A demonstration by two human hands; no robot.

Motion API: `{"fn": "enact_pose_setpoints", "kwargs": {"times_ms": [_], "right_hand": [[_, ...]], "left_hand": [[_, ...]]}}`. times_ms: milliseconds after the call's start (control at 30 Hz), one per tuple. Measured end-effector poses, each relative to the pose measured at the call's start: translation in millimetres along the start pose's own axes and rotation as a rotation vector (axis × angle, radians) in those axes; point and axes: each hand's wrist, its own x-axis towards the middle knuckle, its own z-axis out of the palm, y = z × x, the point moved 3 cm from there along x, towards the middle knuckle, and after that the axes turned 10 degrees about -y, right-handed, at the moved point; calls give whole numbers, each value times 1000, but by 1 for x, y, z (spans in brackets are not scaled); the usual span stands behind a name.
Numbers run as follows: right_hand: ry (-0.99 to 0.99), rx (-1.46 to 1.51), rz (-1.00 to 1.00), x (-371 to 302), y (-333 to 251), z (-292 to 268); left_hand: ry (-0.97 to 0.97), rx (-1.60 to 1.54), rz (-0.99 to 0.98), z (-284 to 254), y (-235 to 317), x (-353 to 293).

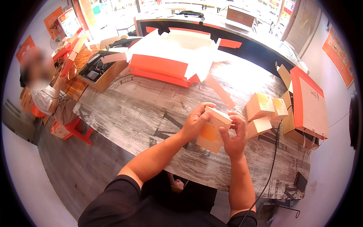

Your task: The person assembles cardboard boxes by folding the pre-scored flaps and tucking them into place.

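Both my hands are raised over the table around one small cream box [209,143] with a yellow patch on its front. My left hand [196,123] grips its upper left side, the thumb on the near edge. On the other side, my right hand [234,138] is closed on the box with bent fingers and thumb. To the right of my right hand stand two similar cream boxes, one larger in view [260,106] and one beside it [280,109]. A third cream box [259,127] lies in front of them.
A large open orange-and-white carton [159,67] spreads over the far table. Left of it sits a cardboard box [104,78] of dark cables. At right stand an orange-and-cream paper bag [310,104] and a phone [301,181]. A cable crosses the right side. A person [47,98] sits at left.
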Motion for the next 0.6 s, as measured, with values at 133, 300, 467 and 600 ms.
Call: {"fn": "enact_pose_setpoints", "kwargs": {"times_ms": [133, 300, 467, 600], "right_hand": [[-21, 65, 0, 1, -5, 3], [-14, 165, 64, -3, 3, 2], [-17, 189, 119, -3, 2, 2], [-5, 228, 150, -5, 4, 2]], "left_hand": [[25, 59, 27, 1, 5, -2], [37, 177, 81, 9, 13, -4], [48, 191, 95, 8, 9, -4], [44, 210, 122, 9, 10, -5]]}}
